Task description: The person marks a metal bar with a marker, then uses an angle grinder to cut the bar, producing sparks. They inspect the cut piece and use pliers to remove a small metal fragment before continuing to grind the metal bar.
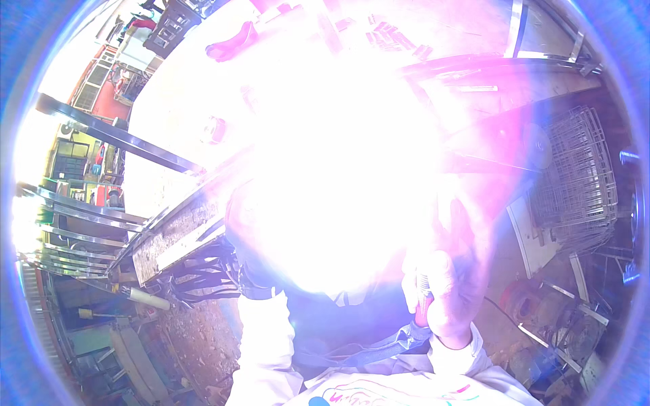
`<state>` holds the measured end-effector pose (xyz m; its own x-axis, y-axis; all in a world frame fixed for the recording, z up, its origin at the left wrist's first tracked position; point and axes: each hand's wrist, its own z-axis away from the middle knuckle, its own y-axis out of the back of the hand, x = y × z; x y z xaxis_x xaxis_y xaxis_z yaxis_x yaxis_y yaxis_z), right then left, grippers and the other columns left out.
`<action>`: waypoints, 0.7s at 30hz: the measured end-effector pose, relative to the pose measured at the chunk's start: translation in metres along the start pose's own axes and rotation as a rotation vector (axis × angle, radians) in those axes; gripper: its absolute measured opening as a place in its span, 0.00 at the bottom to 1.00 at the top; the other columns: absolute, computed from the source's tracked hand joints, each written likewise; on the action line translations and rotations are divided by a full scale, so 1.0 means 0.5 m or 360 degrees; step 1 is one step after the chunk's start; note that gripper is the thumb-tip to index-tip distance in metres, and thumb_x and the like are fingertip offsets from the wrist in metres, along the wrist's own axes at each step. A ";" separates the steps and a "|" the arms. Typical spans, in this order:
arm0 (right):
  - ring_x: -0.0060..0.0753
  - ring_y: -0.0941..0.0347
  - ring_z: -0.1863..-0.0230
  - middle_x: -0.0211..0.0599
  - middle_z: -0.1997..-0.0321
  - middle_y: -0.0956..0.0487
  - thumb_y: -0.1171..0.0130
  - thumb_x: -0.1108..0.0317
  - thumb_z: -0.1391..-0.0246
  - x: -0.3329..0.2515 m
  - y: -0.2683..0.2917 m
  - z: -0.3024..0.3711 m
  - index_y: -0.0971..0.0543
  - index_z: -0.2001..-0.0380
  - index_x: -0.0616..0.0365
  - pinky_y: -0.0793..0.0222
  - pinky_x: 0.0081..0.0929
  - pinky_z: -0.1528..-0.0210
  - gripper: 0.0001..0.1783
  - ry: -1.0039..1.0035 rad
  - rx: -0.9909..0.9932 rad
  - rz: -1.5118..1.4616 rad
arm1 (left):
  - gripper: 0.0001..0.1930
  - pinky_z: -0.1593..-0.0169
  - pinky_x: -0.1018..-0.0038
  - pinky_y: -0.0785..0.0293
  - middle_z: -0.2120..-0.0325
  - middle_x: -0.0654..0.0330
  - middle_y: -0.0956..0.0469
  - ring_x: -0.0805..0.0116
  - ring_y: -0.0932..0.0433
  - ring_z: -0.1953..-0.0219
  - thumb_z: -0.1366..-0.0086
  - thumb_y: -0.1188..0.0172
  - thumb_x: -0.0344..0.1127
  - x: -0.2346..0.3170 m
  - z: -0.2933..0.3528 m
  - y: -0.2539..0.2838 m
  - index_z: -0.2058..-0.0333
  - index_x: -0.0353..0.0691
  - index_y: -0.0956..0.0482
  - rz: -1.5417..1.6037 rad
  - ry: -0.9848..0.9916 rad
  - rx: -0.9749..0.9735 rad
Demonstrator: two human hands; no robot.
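Note:
A blinding white arc glare (345, 155) covers the middle of the view and hides what lies under it. My right hand (450, 291) is just right of and below the glare, fingers wrapped round a welding electrode holder (423, 308) with a ridged grip and a reddish end. Its front part is lost in the light. On the left, my white sleeve (264, 338) reaches up to a dark band at the wrist. Beyond that band the glare swallows my left hand, so its fingers do not show.
Long metal bars (122, 139) jut out at the left, beside a worn board (179, 250) with black straps (210, 274) hanging below. Wire mesh racks (575, 172) stand at the right. Small metal pieces (389, 34) and a dark pink-tinted object (232, 44) lie on the pale surface ahead.

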<state>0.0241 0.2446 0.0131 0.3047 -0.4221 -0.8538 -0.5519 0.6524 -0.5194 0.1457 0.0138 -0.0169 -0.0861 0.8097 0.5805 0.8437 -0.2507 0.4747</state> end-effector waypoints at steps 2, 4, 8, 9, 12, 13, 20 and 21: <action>0.17 0.32 0.83 0.46 0.65 0.21 0.42 0.69 0.30 -0.001 0.009 0.001 0.52 0.22 0.57 0.35 0.17 0.82 0.42 -0.0017 -0.0073 0.0002 | 0.10 0.51 0.63 0.21 0.60 0.54 0.13 0.56 0.15 0.57 0.32 0.34 0.28 -0.009 0.003 0.003 0.53 0.39 0.15 0.0021 0.0030 -0.0001; 0.19 0.32 0.84 0.47 0.66 0.21 0.42 0.65 0.29 -0.005 0.004 -0.001 0.53 0.21 0.55 0.35 0.19 0.84 0.43 -0.0072 -0.0016 -0.0034 | 0.09 0.52 0.63 0.21 0.60 0.54 0.13 0.56 0.15 0.58 0.32 0.33 0.29 -0.005 0.002 -0.002 0.54 0.39 0.16 0.0015 -0.0014 0.0029; 0.22 0.33 0.86 0.46 0.68 0.21 0.41 0.60 0.28 -0.003 0.006 -0.009 0.53 0.21 0.52 0.37 0.21 0.86 0.43 -0.0027 0.0133 -0.0066 | 0.08 0.54 0.65 0.21 0.61 0.54 0.14 0.58 0.16 0.60 0.32 0.33 0.30 0.009 -0.008 0.000 0.55 0.38 0.16 -0.0042 -0.0053 0.0015; 0.22 0.33 0.87 0.46 0.68 0.22 0.41 0.59 0.28 -0.001 0.008 -0.013 0.53 0.21 0.52 0.37 0.21 0.86 0.43 -0.0039 0.0156 -0.0064 | 0.08 0.54 0.65 0.21 0.61 0.55 0.14 0.58 0.16 0.61 0.31 0.33 0.30 0.010 -0.010 0.000 0.55 0.38 0.16 -0.0018 -0.0049 0.0008; 0.22 0.34 0.88 0.46 0.69 0.22 0.42 0.58 0.27 0.005 0.012 -0.019 0.52 0.21 0.50 0.38 0.20 0.87 0.42 -0.0076 0.0202 -0.0049 | 0.08 0.55 0.66 0.22 0.62 0.54 0.15 0.59 0.17 0.62 0.31 0.33 0.29 0.011 -0.004 0.006 0.54 0.37 0.17 0.0046 0.0004 0.0011; 0.22 0.34 0.88 0.46 0.69 0.22 0.42 0.59 0.27 0.008 0.014 -0.021 0.52 0.21 0.50 0.38 0.20 0.87 0.41 -0.0089 0.0207 -0.0059 | 0.08 0.57 0.67 0.22 0.62 0.55 0.16 0.61 0.18 0.63 0.31 0.34 0.28 0.012 -0.004 0.006 0.54 0.37 0.17 0.0074 -0.0020 0.0005; 0.21 0.35 0.88 0.44 0.69 0.22 0.44 0.60 0.26 0.028 0.022 -0.028 0.49 0.22 0.50 0.38 0.19 0.86 0.39 -0.0127 0.0226 -0.0099 | 0.10 0.54 0.69 0.24 0.59 0.57 0.18 0.67 0.21 0.59 0.30 0.34 0.32 0.043 -0.001 0.021 0.54 0.35 0.17 -0.0060 0.0058 -0.0015; 0.21 0.36 0.88 0.44 0.69 0.22 0.44 0.60 0.26 0.029 0.024 -0.029 0.49 0.22 0.50 0.38 0.19 0.86 0.38 -0.0140 0.0227 -0.0099 | 0.09 0.57 0.69 0.24 0.61 0.58 0.17 0.66 0.20 0.61 0.30 0.34 0.32 0.044 -0.001 0.020 0.55 0.35 0.17 -0.0097 0.0007 0.0011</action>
<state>0.0108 0.2371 -0.0049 0.4050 -0.4121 -0.8162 -0.4158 0.7121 -0.5658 0.1517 0.0288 0.0010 -0.1400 0.8209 0.5536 0.8404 -0.1971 0.5049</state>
